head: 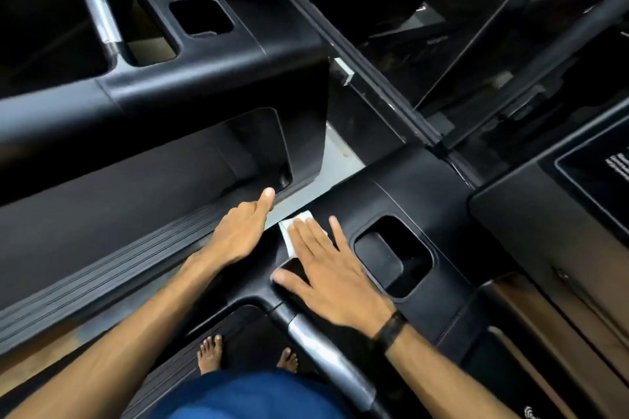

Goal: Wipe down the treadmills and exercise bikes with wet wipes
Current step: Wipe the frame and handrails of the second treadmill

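My right hand (326, 269), fingers straight and spread, presses a white wet wipe (295, 228) flat against the black console (391, 194) of the treadmill, just left of a recessed cup holder (394, 255). My left hand (242, 231) holds nothing; its fingers curl loosely under and its thumb (265, 199) points forward, above the gap between two treadmills. A black band (391, 330) circles my right wrist.
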Demonstrator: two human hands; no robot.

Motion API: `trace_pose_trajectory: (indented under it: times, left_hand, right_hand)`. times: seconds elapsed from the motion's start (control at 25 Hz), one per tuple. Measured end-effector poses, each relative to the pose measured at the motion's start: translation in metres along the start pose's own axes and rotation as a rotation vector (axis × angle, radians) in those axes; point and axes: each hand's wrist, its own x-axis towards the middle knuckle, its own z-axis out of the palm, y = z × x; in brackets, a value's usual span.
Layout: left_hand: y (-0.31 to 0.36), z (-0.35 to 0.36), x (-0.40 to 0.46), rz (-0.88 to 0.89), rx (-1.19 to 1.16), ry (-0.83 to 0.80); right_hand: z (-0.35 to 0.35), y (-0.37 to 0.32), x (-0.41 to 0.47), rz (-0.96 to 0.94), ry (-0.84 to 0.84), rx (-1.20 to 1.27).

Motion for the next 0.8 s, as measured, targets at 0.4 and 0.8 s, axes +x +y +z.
trace_pose_trajectory:
  times: [0.4, 0.8]
  left_hand:
    - [0.032, 0.051, 0.006, 0.136, 0.267, -0.074]
    - [0.03, 0.064, 0.011, 0.205, 0.484, -0.079]
  right_hand:
    - [0.028, 0.018, -0.114, 0.321, 0.058, -0.017]
    - [-0.029, 0.025, -0.022, 0.734, -0.062, 0.818]
